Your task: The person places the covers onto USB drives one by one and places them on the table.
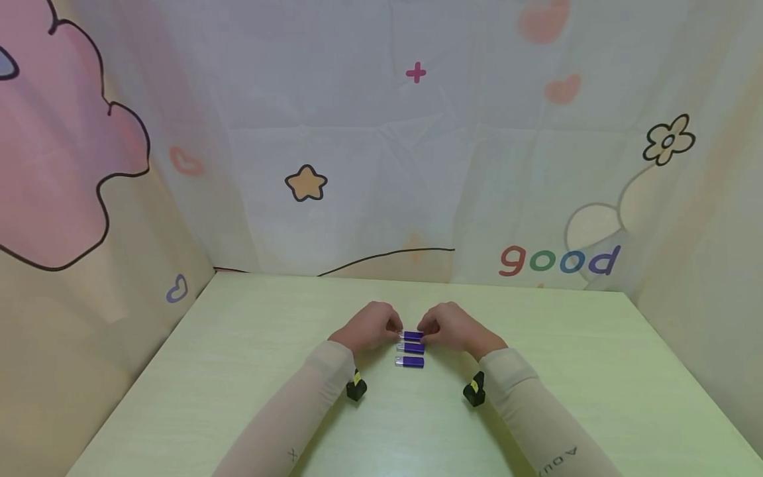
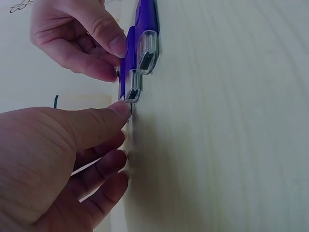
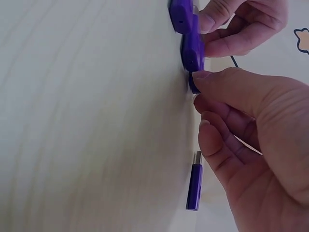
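Three purple USB flash drives with clear caps lie in a column on the table, cap ends to the left. My left hand (image 1: 371, 326) pinches the capped end of the farthest flash drive (image 1: 412, 336) between thumb and fingertips. At its purple end, my right hand (image 1: 457, 329) grips the same drive, thumb on top in the right wrist view. Just nearer lies the middle flash drive (image 1: 414, 348), and then the nearest flash drive (image 1: 410, 362). Another purple flash drive (image 3: 194, 187), its metal plug bare, shows past my right fingers in the right wrist view; the head view hides it.
The pale wood-grain table (image 1: 250, 397) extends around both arms. A printed cloth backdrop (image 1: 357, 132) with a star, hearts and the word "good" rises behind the table and along its sides. Small black wrist cameras (image 1: 356, 386) sit under both cuffs.
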Demonstrator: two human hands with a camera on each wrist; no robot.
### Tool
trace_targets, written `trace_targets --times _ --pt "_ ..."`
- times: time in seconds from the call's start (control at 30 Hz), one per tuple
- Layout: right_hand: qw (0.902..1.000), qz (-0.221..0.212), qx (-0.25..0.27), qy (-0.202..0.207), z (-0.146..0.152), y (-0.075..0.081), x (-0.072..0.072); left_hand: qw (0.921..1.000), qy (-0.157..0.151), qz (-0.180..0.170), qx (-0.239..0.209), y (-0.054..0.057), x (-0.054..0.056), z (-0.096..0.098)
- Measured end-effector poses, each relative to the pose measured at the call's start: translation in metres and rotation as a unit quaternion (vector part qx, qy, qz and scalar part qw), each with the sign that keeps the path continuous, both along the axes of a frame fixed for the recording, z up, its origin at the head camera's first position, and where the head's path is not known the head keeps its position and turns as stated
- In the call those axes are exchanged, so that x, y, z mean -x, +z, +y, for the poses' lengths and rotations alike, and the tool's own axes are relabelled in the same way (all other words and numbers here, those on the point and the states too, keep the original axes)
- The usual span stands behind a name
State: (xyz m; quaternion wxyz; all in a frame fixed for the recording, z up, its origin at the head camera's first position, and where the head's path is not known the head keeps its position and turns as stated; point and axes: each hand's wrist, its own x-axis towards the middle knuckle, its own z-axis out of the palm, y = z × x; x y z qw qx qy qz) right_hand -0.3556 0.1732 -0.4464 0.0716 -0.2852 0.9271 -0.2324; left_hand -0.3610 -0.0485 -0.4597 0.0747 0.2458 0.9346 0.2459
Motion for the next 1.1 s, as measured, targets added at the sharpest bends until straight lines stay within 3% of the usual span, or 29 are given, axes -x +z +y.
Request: trace_targets --times 0.27,0.5,0.87,1.1 --pt "0.9989 -0.006 0.000 -0.046 0.005 0.009 0.000 0.9992 -0.005 0.005 -0.039 0.003 0.003 -0.012" --pt "0.9976 0.029 -0.001 -0.062 0.013 0.013 0.003 0.9957 -0.007 0.082 -0.042 0.009 0.007 -0.030" --pt "0.9948 0.035 -0.033 -0.090 0.020 0.008 0.011 0.9920 -0.011 0.123 0.024 0.005 0.020 -0.046" --pt "0.9929 0.027 -0.057 -0.101 0.021 0.005 0.015 0.9910 0.010 0.105 0.082 0.001 0.029 -0.036"
